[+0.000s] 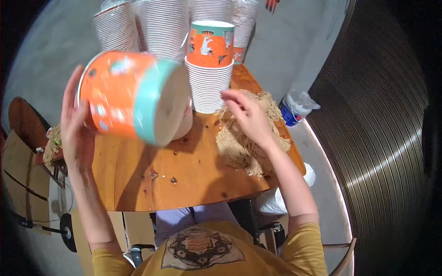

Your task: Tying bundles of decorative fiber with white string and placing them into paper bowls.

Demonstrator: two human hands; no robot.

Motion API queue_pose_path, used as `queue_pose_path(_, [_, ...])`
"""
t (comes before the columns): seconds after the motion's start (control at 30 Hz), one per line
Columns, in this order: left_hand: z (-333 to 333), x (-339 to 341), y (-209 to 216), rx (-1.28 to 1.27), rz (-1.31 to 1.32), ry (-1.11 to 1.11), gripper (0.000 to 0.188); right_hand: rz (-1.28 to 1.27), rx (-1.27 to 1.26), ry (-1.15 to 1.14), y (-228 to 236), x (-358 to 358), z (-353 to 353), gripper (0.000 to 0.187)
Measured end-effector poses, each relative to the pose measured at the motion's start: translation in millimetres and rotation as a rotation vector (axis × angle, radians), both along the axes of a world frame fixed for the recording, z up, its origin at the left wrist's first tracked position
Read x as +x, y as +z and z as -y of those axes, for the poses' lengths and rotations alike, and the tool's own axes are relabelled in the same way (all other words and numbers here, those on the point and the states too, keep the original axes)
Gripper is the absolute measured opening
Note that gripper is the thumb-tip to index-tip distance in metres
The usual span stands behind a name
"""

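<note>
At the left of the frame, the left hand is gripping a large orange paper tub with a teal rim band, fingers wrapped round its far side, tipping it sideways above the round wooden table. The tub is blurring, so its printed pattern is hard to read. In the centre right, the right hand is hovering half open and holding nothing, just over a heap of tan shredded straw-like filling lying on the table.

Judging by the layout, much work is remaining: tall stacks of white ribbed paper tubs are standing along the upper edge, one topped by an upright orange and teal tub, and the filling is sitting unused. The stacks' tops are running out of the frame, and whether anything is inside the tipped tub cannot be seen.
</note>
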State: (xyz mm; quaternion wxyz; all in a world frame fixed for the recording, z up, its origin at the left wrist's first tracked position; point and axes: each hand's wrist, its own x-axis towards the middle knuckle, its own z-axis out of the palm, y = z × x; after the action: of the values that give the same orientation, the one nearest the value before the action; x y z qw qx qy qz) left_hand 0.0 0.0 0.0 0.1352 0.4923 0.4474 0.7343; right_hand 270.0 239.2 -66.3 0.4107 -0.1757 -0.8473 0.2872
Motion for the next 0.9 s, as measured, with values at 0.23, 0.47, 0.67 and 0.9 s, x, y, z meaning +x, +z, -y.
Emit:
queue_pose_path(0.23, [20, 71, -61, -0.652, -0.406, -0.09, 0.047, 0.407, 0.269, -0.115, -77, 42, -24, 0.013])
queue_pose_path(0.47, [-7, 90, -80, -0.482, -1.089, -0.011, 0.042, 0.455, 0.33, -0.102, -96, 41, -33, 0.011])
queue_pose_path(0.67, [-7, 91, -87, -0.513, -1.136, -0.044, 0.045, 0.542, 0.319, -0.085, -102, 41, -30, 0.011])
queue_pose_path(0.9, [-6, 84, -88, -0.25, -1.02, 0.009, 0.042, 0.542, 0.375, -0.142, -102, 28, -21, 0.008])
